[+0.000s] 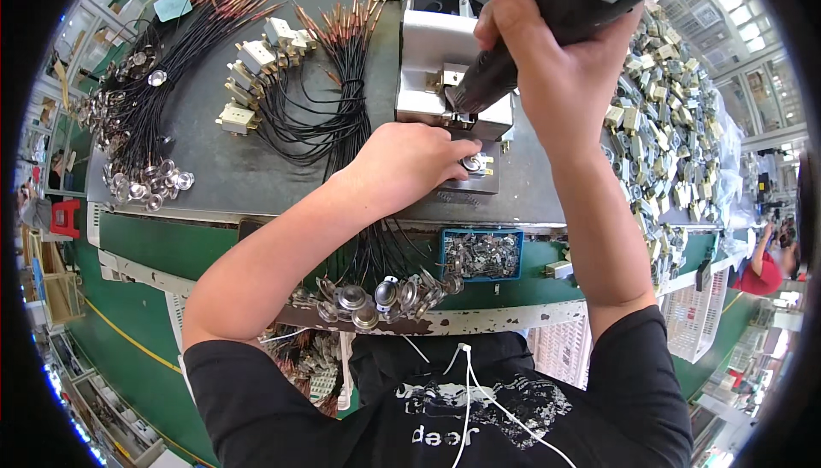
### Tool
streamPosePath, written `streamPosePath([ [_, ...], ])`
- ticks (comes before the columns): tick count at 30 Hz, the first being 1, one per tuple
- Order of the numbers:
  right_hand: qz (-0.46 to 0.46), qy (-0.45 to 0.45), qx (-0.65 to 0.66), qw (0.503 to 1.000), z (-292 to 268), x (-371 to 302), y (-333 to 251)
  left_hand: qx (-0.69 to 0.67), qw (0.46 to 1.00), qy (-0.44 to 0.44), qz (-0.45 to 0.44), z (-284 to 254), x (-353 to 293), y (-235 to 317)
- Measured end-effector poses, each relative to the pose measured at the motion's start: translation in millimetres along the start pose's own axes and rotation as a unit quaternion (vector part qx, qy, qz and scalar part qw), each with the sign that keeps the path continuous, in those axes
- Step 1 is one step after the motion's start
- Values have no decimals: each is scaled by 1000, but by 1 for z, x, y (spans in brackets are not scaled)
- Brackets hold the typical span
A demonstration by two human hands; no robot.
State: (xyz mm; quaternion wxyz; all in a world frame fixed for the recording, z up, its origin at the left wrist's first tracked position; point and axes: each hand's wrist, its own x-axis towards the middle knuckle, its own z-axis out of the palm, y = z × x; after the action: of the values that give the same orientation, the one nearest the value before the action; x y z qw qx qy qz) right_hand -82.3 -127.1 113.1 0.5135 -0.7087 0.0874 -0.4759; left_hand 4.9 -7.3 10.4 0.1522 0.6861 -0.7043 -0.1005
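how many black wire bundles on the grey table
2: a copper-tipped black wire bundle at far left, another such bundle at centre, running beneath the left forearm; others may be hidden.

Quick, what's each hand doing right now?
Left hand: fingers at a small round metal part; whether they grip it can't be told.
Right hand: closed, holding a black handheld tool.

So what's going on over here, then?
A person's right hand grips a black handheld tool, its tip down at a gray metal stand. Their left hand is at a small metal part just in front of it. Black wires lie bundled to the left; small pieces are heaped to the right.
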Motion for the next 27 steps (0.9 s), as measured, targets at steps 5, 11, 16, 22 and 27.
streamPosePath([
  [5, 10, 83, 58, 995, -14, -17, 0, -1, 999, 31, -12, 7, -2, 2],
  [11, -33, -7, 91, 995, -53, -20, 5, -29, 999, 0, -14, 2, 3, -1],
  [16, -67, -21, 102, 992, -52, -30, 6, -36, 999, -12, -22, -3, 4, 1],
  [22, -52, -8, 86, 995, -52, -37, 11, -33, 999, -24, -21, -5, 5, 1],
  [27, 0, 8, 78, 997, -56, -40, 19, -24, 999, -28, -26, -6, 5, 3],
])
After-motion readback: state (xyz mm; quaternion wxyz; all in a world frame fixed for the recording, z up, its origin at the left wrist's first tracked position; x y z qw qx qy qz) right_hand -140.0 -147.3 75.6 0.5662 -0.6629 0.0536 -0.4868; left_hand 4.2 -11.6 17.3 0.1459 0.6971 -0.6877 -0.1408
